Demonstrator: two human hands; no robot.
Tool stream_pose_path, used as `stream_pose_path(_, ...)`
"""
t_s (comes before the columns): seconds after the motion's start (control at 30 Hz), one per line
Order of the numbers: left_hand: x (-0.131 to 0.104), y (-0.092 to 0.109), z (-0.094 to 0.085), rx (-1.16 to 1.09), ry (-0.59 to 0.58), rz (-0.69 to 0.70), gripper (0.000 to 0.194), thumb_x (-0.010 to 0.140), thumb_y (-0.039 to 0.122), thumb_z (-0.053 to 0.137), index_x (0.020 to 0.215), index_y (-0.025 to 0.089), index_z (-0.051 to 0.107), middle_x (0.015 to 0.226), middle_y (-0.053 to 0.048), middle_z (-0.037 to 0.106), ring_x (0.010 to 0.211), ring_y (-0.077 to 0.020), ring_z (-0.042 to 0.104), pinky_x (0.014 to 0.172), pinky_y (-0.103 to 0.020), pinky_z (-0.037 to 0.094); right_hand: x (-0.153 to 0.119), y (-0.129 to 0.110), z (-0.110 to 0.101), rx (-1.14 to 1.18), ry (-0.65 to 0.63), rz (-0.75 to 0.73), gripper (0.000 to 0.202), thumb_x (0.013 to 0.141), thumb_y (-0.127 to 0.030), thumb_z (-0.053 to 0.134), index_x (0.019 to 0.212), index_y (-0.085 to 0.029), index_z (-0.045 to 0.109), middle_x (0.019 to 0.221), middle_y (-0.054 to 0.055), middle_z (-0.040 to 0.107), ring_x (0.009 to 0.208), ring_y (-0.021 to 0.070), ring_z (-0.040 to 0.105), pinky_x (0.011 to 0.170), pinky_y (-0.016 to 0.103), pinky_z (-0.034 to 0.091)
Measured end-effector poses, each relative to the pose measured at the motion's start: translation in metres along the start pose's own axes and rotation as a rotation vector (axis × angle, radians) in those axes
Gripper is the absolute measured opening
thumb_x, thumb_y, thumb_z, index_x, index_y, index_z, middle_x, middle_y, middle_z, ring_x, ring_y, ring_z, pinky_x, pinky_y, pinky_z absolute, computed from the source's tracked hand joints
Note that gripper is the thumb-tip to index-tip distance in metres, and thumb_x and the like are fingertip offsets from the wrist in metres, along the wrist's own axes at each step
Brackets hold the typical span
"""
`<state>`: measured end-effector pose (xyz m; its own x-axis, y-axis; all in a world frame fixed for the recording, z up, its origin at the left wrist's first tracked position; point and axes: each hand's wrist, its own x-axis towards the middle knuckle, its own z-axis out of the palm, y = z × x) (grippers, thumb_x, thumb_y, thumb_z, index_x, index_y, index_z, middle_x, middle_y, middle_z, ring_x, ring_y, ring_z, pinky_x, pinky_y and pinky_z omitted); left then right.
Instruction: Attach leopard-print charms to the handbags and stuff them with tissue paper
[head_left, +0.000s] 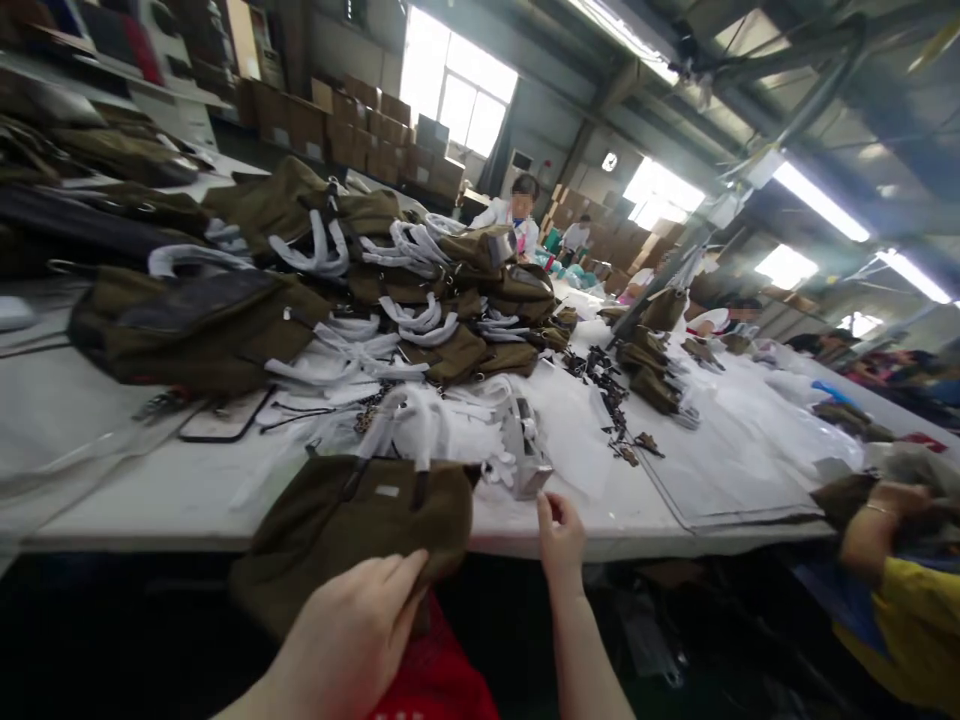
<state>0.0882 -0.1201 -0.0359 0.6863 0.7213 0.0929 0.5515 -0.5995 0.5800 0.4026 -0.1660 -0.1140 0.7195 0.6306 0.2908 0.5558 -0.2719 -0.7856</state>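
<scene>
An olive-green handbag [375,510] with a small pale label and white-wrapped handles hangs partly over the table's near edge. My left hand [360,610] is closed on its near right side, thumb uppermost. To the right, my right hand [561,535] is raised at the table edge with thumb and forefinger pinched together. Whatever may be between those fingertips is too small to make out. Just beyond them stands a grey metal dispenser-like holder [529,450], with small white pieces [499,468] lying beside it.
Similar olive bags [195,320] are heaped across the back and left of the table [637,500]. A phone [225,415] lies at left. Dark straps or tags [604,390] lie right of centre. A co-worker's hand [892,505] and yellow sleeve [919,610] are at far right.
</scene>
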Motion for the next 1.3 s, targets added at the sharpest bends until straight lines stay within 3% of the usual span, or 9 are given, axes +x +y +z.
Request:
stream_pose_path(0.1, 0.007, 0.02, 0.029, 0.007, -0.337, -0.064, 0.038, 0.081, 0.023, 0.055, 0.117, 0.019, 0.068, 0.116, -0.013, 0.07, 0.107, -0.0299, 0.066, 0.097, -0.044, 0.051, -0.02, -0.013, 0.018, 0.142, -0.266, 0.042, 0.049, 0.089, -0.058, 0.045, 0.091, -0.016, 0.07, 0.088, 0.01, 0.073, 0.08, 0.0242, 0.067, 0.073, 0.033, 0.052)
stream_pose_path(0.17, 0.011, 0.02, 0.033, 0.004, -0.406, -0.013, 0.046, 0.074, 0.027, 0.064, 0.119, 0.019, 0.068, 0.129, -0.014, 0.063, 0.12, -0.0328, 0.058, 0.104, -0.045, 0.045, -0.03, -0.011, 0.02, 0.201, -0.323, 0.06, 0.049, 0.088, -0.058, 0.047, 0.095, -0.017, 0.072, 0.094, 0.011, 0.074, 0.086, 0.0252, 0.069, 0.076, 0.034, 0.053)
stream_pose_path(0.33, 0.042, -0.018, -0.004, 0.206, -0.044, 0.011, 0.047, 0.084, 0.031, 0.054, 0.127, 0.014, 0.061, 0.144, -0.016, 0.049, 0.134, -0.0297, 0.044, 0.114, -0.042, 0.033, -0.038, 0.005, -0.009, 0.143, -0.181, 0.094, 0.042, 0.079, -0.052, 0.062, 0.095, -0.014, 0.072, 0.093, 0.012, 0.074, 0.086, 0.026, 0.07, 0.079, 0.035, 0.054)
stream_pose_path(0.47, 0.086, -0.063, -0.034, 0.462, 0.19, -0.199, 0.07, 0.076, 0.035, 0.064, 0.136, 0.001, 0.047, 0.146, -0.027, 0.041, 0.138, -0.0389, 0.035, 0.114, -0.048, 0.027, -0.045, 0.012, -0.033, 0.11, -0.161, 0.115, 0.041, 0.079, -0.051, 0.062, 0.09, -0.014, 0.073, 0.088, 0.012, 0.075, 0.082, 0.0256, 0.07, 0.074, 0.033, 0.055)
stream_pose_path(0.7, 0.115, -0.112, -0.053, 0.279, 0.029, -0.514, 0.079, 0.058, 0.063, 0.07, 0.114, 0.009, 0.058, 0.112, -0.025, 0.066, 0.103, -0.043, 0.063, 0.084, -0.046, 0.05, -0.045, 0.015, -0.036, 0.086, -0.161, 0.109, 0.042, 0.079, -0.053, 0.062, 0.087, -0.013, 0.072, 0.084, 0.011, 0.075, 0.08, 0.0266, 0.07, 0.072, 0.035, 0.055)
stream_pose_path(0.93, 0.075, -0.106, -0.061, -0.65, 0.233, -0.523, 0.049, 0.049, 0.05, 0.081, 0.078, 0.018, 0.06, 0.07, -0.002, 0.068, 0.067, -0.0225, 0.066, 0.062, -0.031, 0.054, -0.05, -0.003, -0.023, 0.119, -0.246, 0.092, 0.037, 0.081, -0.049, 0.061, 0.086, -0.014, 0.072, 0.083, 0.011, 0.074, 0.078, 0.0256, 0.069, 0.074, 0.036, 0.055)
stream_pose_path(1.1, 0.013, -0.085, -0.002, -0.766, 0.577, -0.569, 0.041, 0.062, 0.049, 0.074, 0.082, 0.019, 0.055, 0.076, 0.001, 0.063, 0.069, -0.0165, 0.061, 0.064, -0.027, 0.052, -0.06, -0.044, -0.003, 0.16, -0.408, -0.083, 0.035, 0.084, -0.042, 0.061, 0.106, -0.016, 0.069, 0.102, 0.012, 0.072, 0.091, 0.0244, 0.067, 0.083, 0.037, 0.054)
stream_pose_path(1.2, -0.018, -0.07, 0.033, -0.699, 0.438, -0.497, 0.032, 0.069, 0.048, 0.069, 0.076, 0.019, 0.055, 0.069, 0.002, 0.058, 0.066, -0.0147, 0.057, 0.064, -0.026, 0.05, -0.056, -0.069, 0.012, 0.066, -0.384, -0.234, 0.046, 0.078, -0.039, 0.068, 0.118, -0.017, 0.063, 0.114, 0.012, 0.066, 0.105, 0.0262, 0.061, 0.095, 0.042, 0.047)
stream_pose_path(1.3, -0.031, -0.065, 0.033, -0.633, 0.274, -0.422, 0.032, 0.073, 0.049, 0.066, 0.078, 0.019, 0.058, 0.068, 0.002, 0.058, 0.065, -0.0153, 0.056, 0.063, -0.026, 0.048, -0.045, -0.08, 0.024, 0.027, -0.351, -0.216, 0.044, 0.077, -0.036, 0.067, 0.115, -0.016, 0.061, 0.101, 0.011, 0.066, 0.094, 0.0248, 0.061, 0.088, 0.04, 0.049)
